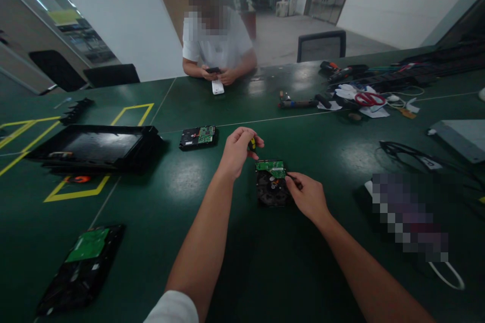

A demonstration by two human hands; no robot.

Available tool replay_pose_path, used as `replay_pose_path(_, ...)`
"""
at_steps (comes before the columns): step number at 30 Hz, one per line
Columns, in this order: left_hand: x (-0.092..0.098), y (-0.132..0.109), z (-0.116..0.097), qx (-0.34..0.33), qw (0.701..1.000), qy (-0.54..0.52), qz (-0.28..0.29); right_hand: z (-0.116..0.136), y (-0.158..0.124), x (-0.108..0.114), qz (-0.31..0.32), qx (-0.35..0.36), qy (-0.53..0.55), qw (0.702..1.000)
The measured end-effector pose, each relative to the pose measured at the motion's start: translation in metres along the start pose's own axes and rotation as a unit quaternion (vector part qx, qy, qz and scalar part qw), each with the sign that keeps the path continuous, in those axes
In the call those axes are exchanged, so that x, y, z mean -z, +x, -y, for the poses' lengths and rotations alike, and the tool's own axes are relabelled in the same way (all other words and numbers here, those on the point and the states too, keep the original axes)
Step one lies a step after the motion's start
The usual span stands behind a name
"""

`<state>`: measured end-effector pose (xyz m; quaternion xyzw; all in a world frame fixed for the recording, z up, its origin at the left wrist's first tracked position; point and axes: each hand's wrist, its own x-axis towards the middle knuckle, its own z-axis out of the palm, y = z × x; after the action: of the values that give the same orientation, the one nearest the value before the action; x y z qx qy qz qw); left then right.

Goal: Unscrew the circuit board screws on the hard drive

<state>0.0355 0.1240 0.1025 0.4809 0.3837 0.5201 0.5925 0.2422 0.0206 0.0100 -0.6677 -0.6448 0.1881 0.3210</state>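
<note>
A hard drive point(271, 191) lies in front of me on the green table, its circuit board point(270, 166) facing up at the far end. My left hand point(238, 149) is closed around a screwdriver point(252, 144) with a yellow and black handle, just above the drive's far left corner. Whether its tip touches a screw is too small to tell. At the drive's right edge, my right hand point(308, 195) grips the side between thumb and fingers. Some of those fingers are hidden behind the thumb.
Another hard drive point(197, 137) lies farther back, and one point(81, 267) at front left. Black trays point(94, 146) are stacked at left. A pixelated object point(409, 217) and cables point(409, 154) lie right. Across the table sits a person point(217, 40) holding a phone point(212, 70).
</note>
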Motion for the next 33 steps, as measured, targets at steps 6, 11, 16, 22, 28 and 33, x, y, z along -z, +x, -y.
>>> replay_pose_path(6, 0.001, 0.0, 0.0, -0.008, 1.0, 0.008, -0.001, -0.002, 0.003, 0.0, 0.009, -0.027, 0.013, 0.999)
replay_pose_path(11, 0.001, 0.0, 0.001, -0.007, 1.0, 0.009, 0.0, -0.001, 0.003, -0.001, 0.003, -0.032, 0.024, 0.999)
replay_pose_path(16, -0.001, 0.0, 0.002, -0.02, 1.0, 0.021, 0.0, -0.003, 0.006, 0.001, 0.014, -0.04, 0.024, 0.999)
replay_pose_path(22, 0.001, 0.001, 0.0, -0.023, 0.999, 0.043, 0.002, -0.007, 0.031, 0.004, 0.079, -0.062, 0.03, 0.995)
replay_pose_path(28, 0.003, 0.0, -0.003, 0.0, 0.999, 0.03, 0.02, -0.01, 0.046, 0.003, 0.108, -0.055, 0.047, 0.992)
replay_pose_path(33, 0.001, -0.001, -0.002, 0.018, 1.0, -0.004, 0.02, -0.012, 0.042, 0.002, 0.092, -0.033, 0.02, 0.995)
